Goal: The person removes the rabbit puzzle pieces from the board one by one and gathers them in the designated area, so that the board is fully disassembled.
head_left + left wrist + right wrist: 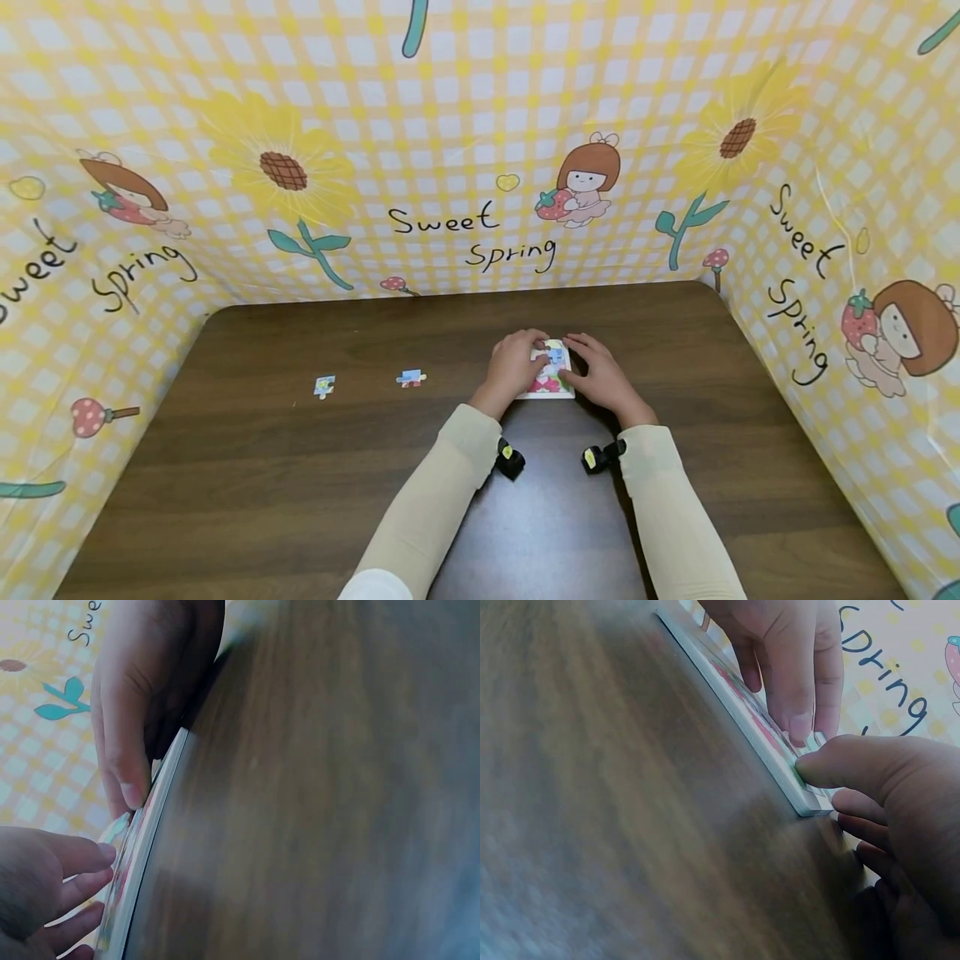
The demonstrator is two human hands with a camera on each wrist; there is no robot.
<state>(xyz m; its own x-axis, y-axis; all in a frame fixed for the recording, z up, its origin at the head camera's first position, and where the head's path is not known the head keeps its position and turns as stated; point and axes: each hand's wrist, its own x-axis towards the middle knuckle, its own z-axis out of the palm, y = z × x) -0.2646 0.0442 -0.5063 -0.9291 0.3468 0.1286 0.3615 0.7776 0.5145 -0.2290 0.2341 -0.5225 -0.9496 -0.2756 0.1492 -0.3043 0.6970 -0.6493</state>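
Observation:
A small jigsaw puzzle (546, 386) in a white-edged tray (553, 396) lies on the table between both hands. My left hand (512, 371) is over its left part, thumb reaching across the pictured surface. In the left wrist view the fingers (79, 889) look fairly straight and spread at the puzzle. A pale piece edge (116, 827) rises beside them; whether they pinch it is hard to see. My right hand (602, 380) holds the right edge, its thumb (823, 766) on top and the other fingers bent along the side.
Two loose jigsaw pieces, one (325, 387) farther left and one (411, 378) nearer the puzzle, lie apart on the dark wooden table (315, 483). A yellow checked cloth (450, 125) stands as walls at the back and both sides.

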